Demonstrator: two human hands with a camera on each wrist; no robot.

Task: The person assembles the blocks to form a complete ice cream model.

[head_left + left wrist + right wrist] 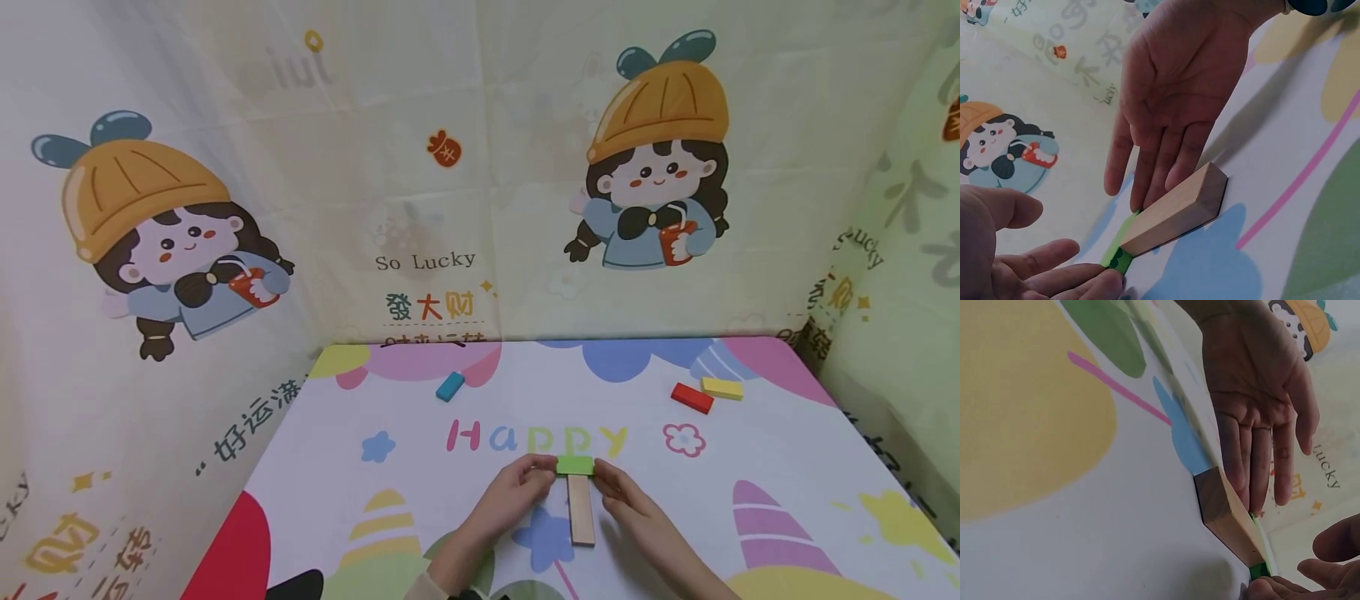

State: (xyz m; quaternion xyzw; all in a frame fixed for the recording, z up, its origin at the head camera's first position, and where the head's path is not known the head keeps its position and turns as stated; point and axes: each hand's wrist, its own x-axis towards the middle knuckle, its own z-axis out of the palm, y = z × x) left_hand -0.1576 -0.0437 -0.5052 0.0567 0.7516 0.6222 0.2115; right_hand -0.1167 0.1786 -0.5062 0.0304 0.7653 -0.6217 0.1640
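A bright green block point(575, 465) lies crosswise at the far end of a plain wooden block point(581, 510), the two making a T on the table. My left hand point(517, 490) has its fingertips at the green block's left end, fingers mostly straight. At the other end, the fingertips of my right hand point(632, 500) touch or nearly touch it, fingers extended and palm facing inward. In the left wrist view the wooden block point(1179, 209) lies flat between both hands. The right wrist view shows the green block point(1260, 570) close to my right fingertips.
Toward the back left of the table lies a blue block point(450, 387). At the back right, a red block point(692, 398) sits beside a yellow block point(722, 388). A patterned cloth point(525, 208) hangs behind the table, which has a printed cover point(300, 492).
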